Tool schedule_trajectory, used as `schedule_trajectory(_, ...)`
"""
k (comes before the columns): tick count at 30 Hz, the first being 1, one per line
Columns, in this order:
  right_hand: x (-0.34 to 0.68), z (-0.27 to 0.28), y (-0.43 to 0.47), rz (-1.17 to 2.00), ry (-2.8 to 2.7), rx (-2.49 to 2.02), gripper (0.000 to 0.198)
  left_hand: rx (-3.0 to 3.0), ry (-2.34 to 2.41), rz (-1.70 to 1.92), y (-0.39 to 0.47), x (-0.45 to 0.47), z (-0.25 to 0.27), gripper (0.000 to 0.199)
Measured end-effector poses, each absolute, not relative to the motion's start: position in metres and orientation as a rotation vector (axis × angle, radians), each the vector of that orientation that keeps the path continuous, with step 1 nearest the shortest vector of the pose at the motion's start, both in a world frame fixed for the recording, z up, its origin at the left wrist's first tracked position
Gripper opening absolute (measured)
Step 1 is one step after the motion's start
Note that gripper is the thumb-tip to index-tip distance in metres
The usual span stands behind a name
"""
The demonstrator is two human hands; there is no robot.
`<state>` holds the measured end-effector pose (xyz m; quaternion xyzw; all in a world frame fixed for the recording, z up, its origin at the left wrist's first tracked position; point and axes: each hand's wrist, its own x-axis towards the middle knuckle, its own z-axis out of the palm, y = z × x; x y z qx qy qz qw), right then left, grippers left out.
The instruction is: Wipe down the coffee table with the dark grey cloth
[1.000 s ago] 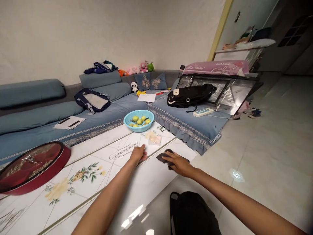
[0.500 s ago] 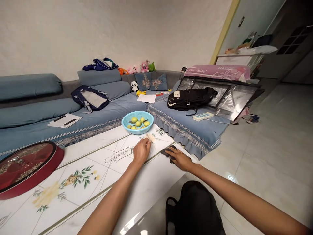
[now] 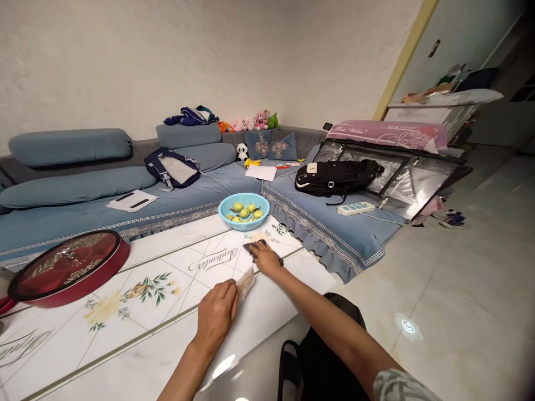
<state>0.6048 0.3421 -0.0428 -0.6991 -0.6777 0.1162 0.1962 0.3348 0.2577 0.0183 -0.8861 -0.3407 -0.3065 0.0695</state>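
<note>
My right hand (image 3: 267, 259) lies palm down on a dark cloth (image 3: 249, 247), pressing it against the white patterned table (image 3: 175, 326). Parts of the cloth show past the fingers. Closer to me, my left hand (image 3: 216, 309) is closed on a small see-through packet (image 3: 246, 280), held just over the table; what is inside it I cannot make out. Beyond my right hand, at the table's far end, stands a blue plastic basket (image 3: 225, 216) with several yellow-green fruits (image 3: 244, 213).
A round red tray with a clear lid (image 3: 121, 262) sits at the table's left. Behind are a blue sofa (image 3: 217, 179), a black backpack (image 3: 334, 177) and a white power strip (image 3: 355, 208). Tiled floor (image 3: 455, 312) lies to the right.
My right hand has slid left across the table with the cloth. My left hand has drawn back towards me, and the packet in it now shows. The view has shifted slightly left.
</note>
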Motion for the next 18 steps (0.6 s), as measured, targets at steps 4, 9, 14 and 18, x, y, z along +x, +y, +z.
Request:
schedule_trajectory(4, 0.604, -0.069, 0.280, 0.402, -2.107, -1.660, 0.067, -2.564, -0.707, -0.914, 0.248, 0.337, 0.006, 0.037)
schedule_trajectory(9, 0.677, -0.065, 0.255, 0.350, -1.923, -1.918, 0.066, -2.733, -0.522, -0.858, 0.211, 0.341, -0.050, 0.043)
schedule_trajectory(14, 0.679, -0.035, 0.345, 0.259, -1.655, -2.220, 0.062, -2.787, -0.609, -0.859, 0.199, 0.343, -0.069, 0.037)
schedule_trajectory(18, 0.599, -0.031, 0.396, 0.291, -1.745, -2.102, 0.061, -2.861, -0.679, -0.916, 0.204, 0.347, -0.057, 0.030)
